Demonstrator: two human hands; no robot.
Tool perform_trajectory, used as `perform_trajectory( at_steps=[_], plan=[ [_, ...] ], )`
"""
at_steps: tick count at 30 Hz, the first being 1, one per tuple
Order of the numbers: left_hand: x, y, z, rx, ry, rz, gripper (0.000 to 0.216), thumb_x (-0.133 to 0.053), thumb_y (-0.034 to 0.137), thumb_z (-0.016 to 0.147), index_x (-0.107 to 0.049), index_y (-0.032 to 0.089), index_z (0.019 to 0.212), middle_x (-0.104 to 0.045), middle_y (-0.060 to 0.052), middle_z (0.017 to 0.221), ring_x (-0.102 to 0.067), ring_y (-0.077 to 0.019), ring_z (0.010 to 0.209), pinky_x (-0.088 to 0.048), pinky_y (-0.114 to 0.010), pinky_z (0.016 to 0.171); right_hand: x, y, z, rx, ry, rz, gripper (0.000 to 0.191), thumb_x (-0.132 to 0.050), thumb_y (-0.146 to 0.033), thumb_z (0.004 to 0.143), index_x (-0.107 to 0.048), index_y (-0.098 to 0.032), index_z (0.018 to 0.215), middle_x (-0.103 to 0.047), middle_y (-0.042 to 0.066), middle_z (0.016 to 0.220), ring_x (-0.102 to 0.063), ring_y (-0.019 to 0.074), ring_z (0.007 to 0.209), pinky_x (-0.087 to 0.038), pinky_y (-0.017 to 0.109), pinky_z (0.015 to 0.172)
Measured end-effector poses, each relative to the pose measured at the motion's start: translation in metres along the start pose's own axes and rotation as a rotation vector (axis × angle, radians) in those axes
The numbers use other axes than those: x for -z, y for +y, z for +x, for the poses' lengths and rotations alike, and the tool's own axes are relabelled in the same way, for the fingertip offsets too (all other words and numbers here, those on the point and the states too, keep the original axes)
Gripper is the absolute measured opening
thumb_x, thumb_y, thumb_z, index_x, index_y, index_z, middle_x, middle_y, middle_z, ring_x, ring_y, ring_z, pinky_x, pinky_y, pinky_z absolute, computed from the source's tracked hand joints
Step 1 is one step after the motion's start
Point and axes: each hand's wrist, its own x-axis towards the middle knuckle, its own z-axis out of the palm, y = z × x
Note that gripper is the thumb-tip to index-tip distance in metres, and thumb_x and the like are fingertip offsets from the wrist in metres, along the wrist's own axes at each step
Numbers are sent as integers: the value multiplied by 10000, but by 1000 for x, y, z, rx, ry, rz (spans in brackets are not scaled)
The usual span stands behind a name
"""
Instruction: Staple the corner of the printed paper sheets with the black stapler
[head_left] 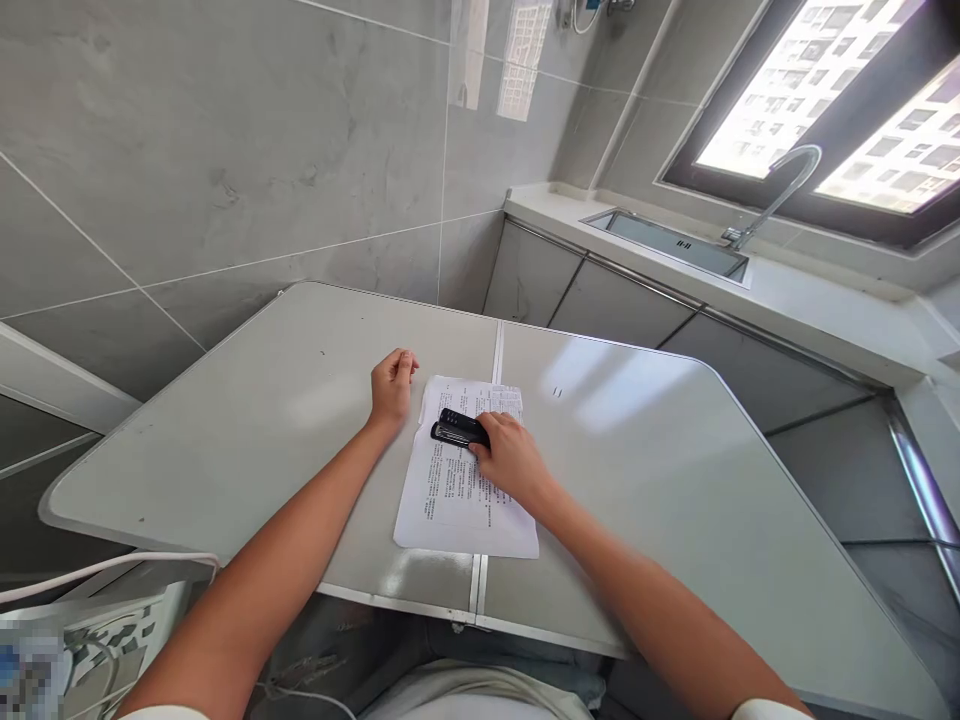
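A printed sheet of paper (457, 490) lies on the grey folding table (285, 420), across its middle seam. On the upper part of the sheet rests a black stapler (454, 428). My right hand (510, 458) is wrapped round the stapler's right end, fingers closed on it. My left hand (391, 385) rests on the table just left of the paper's top corner, with its fingers curled under; nothing shows in it.
A tiled wall stands behind the table. At the back right runs a counter with a steel sink (671, 243) and a curved tap (780, 190) under a window. A white cable (105, 565) and a patterned box (112, 630) sit at the lower left.
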Motion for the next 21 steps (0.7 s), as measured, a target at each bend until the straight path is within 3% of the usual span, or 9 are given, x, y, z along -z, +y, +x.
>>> perform_trajectory(
  at_steps=[6, 13, 17, 19, 21],
  plan=[
    [-6, -11, 1, 144, 3, -264, 363, -530, 496, 1002, -586, 201, 798, -450, 19, 689, -389, -81, 509, -299, -216, 450, 3, 33, -41, -46, 50, 51, 56, -555, -219, 958, -573, -228, 1010, -668, 70, 1012, -579, 253, 987, -440, 340, 810],
    [-8, -9, -1, 151, -65, -264, 389, -527, 495, 1009, -579, 191, 773, -465, 14, 706, -386, -68, 515, -332, -206, 455, 19, 101, -108, -147, 168, 108, 202, -548, -343, 977, -614, -229, 1130, -684, 99, 1043, -620, 295, 978, -504, 443, 854],
    [-8, -11, 0, 171, -46, -270, 370, -527, 469, 1011, -583, 190, 775, -450, 14, 703, -383, -69, 512, -313, -207, 448, 39, 139, -113, -111, 21, 251, 422, -698, -532, 888, -660, -248, 1197, -718, 87, 1101, -669, 281, 952, -553, 441, 859],
    [-8, -12, 1, 180, -49, -267, 367, -523, 460, 1012, -587, 190, 773, -450, 12, 709, -385, -69, 512, -308, -208, 447, 48, 156, -106, -112, 100, 347, 430, -640, -588, 921, -685, -246, 1178, -727, 90, 1163, -684, 285, 1039, -555, 443, 939],
    [-8, -14, 2, 188, -50, -258, 368, -531, 461, 1006, -587, 191, 762, -448, 12, 707, -380, -71, 507, -301, -210, 441, 51, 170, -93, -196, 292, 342, 416, -530, -604, 983, -711, -236, 1051, -746, 87, 1085, -702, 279, 1006, -558, 455, 950]
  ],
)
